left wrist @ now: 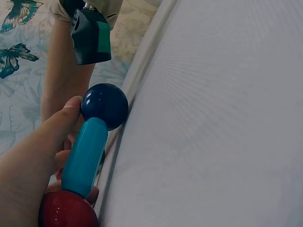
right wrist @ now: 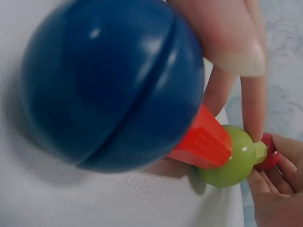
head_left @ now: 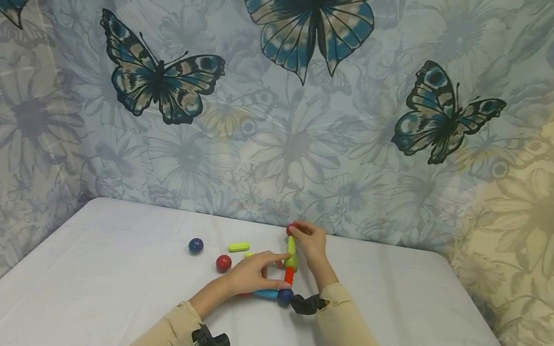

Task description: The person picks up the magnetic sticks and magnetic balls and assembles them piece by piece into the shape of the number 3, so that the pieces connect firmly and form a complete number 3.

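Observation:
A chain of toy balls and sticks lies on the table. Its blue ball (head_left: pixel 285 297) joins a light-blue stick (left wrist: pixel 85 156), which ends at a red ball (left wrist: pixel 68 213) mostly hidden under my left hand in the head view. From the blue ball a red stick (head_left: pixel 289 278) runs away to a green ball (head_left: pixel 291 263), then a yellow-green stick (head_left: pixel 291 246) and a far red ball (right wrist: pixel 268 153). My left hand (head_left: pixel 253 271) holds the chain, thumb by the blue ball and fingers at the green one. My right hand (head_left: pixel 312 243) pinches the far red ball.
Left of the chain lie a loose blue ball (head_left: pixel 196 245), a loose red ball (head_left: pixel 224 263) and a yellow-green stick (head_left: pixel 239 247). Another yellow-green piece (head_left: pixel 248 255) shows partly behind my left hand. The white table (head_left: pixel 83 264) ends at a butterfly-patterned cloth (head_left: pixel 294 163).

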Tool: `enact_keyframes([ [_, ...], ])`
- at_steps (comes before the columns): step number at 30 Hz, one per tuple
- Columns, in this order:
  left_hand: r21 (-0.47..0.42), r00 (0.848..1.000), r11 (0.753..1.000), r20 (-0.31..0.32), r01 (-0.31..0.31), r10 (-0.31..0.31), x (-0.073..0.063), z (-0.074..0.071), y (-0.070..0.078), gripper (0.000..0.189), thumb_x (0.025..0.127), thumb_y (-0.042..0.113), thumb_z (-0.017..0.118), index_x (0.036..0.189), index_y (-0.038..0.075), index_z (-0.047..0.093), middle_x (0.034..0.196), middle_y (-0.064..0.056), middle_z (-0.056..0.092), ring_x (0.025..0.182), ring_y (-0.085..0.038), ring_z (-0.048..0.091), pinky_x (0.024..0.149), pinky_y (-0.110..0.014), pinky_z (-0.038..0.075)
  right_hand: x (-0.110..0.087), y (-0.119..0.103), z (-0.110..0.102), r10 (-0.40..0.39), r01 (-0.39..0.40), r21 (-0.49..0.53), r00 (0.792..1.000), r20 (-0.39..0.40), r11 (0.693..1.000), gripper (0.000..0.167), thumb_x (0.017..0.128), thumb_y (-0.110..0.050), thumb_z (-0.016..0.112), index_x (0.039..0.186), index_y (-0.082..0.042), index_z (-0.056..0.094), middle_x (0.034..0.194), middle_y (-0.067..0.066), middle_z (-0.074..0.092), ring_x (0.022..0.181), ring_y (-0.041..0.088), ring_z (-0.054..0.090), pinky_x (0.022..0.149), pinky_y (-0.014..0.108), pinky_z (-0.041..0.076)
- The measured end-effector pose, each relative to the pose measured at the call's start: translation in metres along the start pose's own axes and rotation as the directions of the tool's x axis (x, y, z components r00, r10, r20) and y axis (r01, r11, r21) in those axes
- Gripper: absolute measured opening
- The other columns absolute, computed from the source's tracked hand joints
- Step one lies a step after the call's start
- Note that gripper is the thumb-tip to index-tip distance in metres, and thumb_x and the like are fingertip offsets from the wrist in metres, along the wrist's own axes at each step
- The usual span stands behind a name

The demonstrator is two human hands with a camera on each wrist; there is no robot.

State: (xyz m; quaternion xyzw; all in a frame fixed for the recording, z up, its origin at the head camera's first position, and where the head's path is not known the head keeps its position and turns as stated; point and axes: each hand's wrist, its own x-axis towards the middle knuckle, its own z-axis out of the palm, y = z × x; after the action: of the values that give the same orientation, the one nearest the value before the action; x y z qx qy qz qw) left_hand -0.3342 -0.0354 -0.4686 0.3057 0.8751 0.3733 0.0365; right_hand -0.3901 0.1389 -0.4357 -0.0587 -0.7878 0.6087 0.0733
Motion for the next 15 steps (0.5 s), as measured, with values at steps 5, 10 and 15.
enact_keyframes([
  [5,0.002,1.000,1.000,0.000,0.003,-0.003,0.000,0.000,0.000,0.071,0.083,0.054,0.071,0.144,0.028,0.048,0.120,0.007,0.065,0.071,-0.002,0.053,0.064,-0.018,0.047,0.002,0.003,-0.001,0.007,-0.007,0.000,1.000,0.004,1.000,0.034,0.091,-0.016,0.068,0.121,-0.001,0.067,0.125,0.022,0.065,0.117,0.032,0.061,0.098,0.039,0.052],
  [10,0.004,1.000,1.000,0.002,-0.003,0.003,0.000,0.000,0.000,0.070,0.083,0.054,0.071,0.144,0.027,0.049,0.119,0.006,0.065,0.070,-0.002,0.052,0.064,-0.017,0.047,0.002,0.009,-0.001,0.009,-0.009,-0.008,1.000,0.003,1.000,0.033,0.092,-0.013,0.066,0.122,0.002,0.065,0.126,0.023,0.064,0.119,0.033,0.059,0.100,0.040,0.050],
  [15,0.005,1.000,1.000,0.003,-0.005,0.004,0.000,-0.001,0.001,0.069,0.083,0.053,0.071,0.143,0.026,0.049,0.119,0.006,0.065,0.071,-0.002,0.052,0.064,-0.017,0.047,0.000,0.014,-0.003,0.012,-0.012,-0.037,1.000,0.008,0.999,0.034,0.093,-0.013,0.065,0.124,0.002,0.064,0.127,0.024,0.063,0.121,0.034,0.058,0.102,0.042,0.050],
])
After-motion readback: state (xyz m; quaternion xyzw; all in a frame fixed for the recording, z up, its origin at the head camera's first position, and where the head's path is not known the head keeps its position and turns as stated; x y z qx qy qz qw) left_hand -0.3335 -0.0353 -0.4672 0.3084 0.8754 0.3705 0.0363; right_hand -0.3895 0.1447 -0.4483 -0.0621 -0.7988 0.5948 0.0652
